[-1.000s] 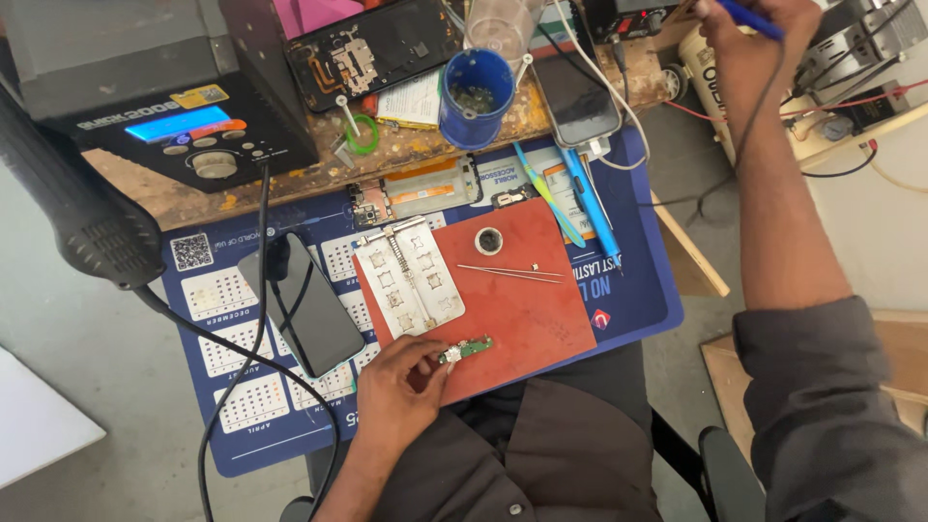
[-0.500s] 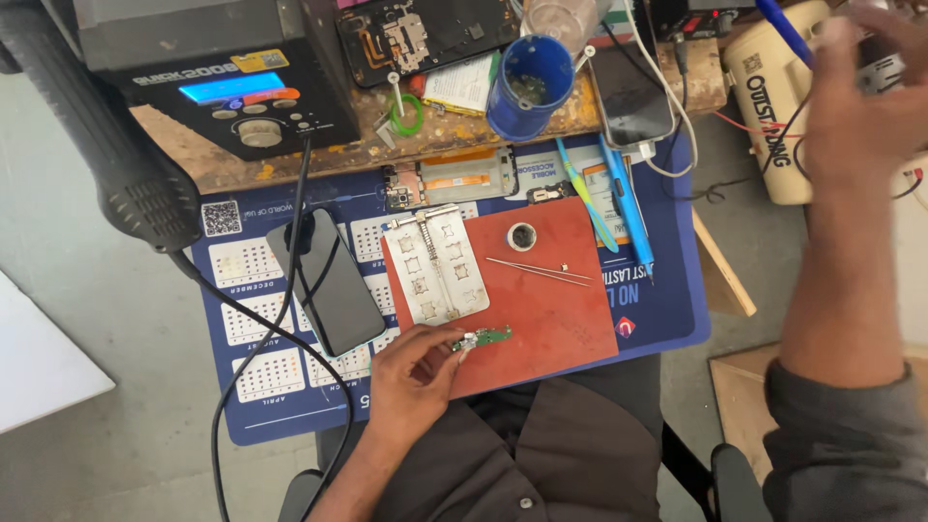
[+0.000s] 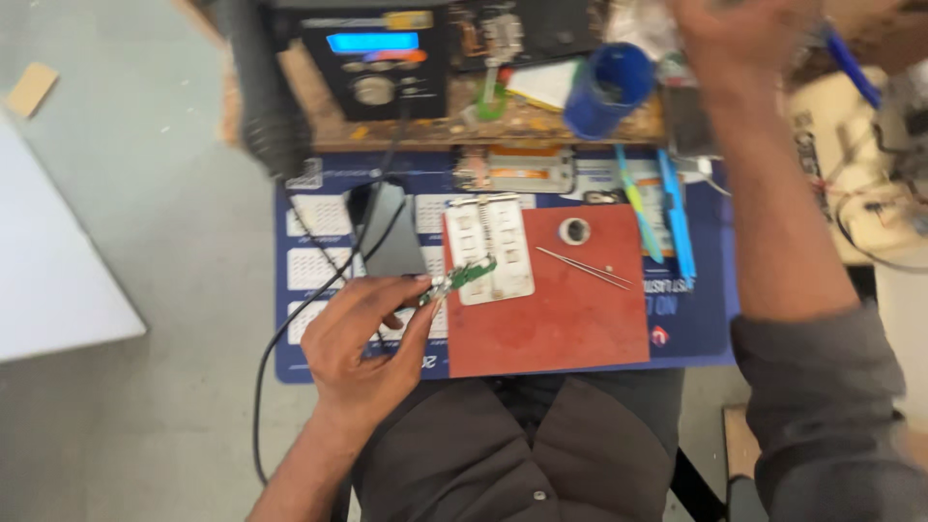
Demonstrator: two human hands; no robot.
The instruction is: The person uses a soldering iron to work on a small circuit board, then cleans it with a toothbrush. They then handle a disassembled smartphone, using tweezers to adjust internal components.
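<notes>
at the left of the blue mat (image 3: 319, 360), the left hand (image 3: 362, 338) sits low over the surface, thumb and fingers (image 3: 418, 314) pinched on the near end of a small green circuit board (image 3: 462, 278). from that pinch the board runs up and to the right, so its long axis slants from lower left to upper right, and its free end points toward the white metal fixture (image 3: 490, 249), which it overlaps at the fixture's lower left corner. whether the board touches the fixture or is held just above it cannot be told. beside the hand, a dark phone (image 3: 391, 235) lies on the mat with a black cable (image 3: 290, 324) crossing it.

moving right, the red pad (image 3: 561, 319) carries the fixture, a small round ring (image 3: 574, 230) and a pair of thin tweezers (image 3: 583, 268) slanting down to the right, well apart from the board.

further right, the right hand (image 3: 739, 34) is raised far up at the back of the surface, near a blue cup (image 3: 607, 90) and a blue-handled tool (image 3: 851, 66); it is blurred, so whether it is clenched or released cannot be told. the left hand is clearly the nearer one to the board.
</notes>
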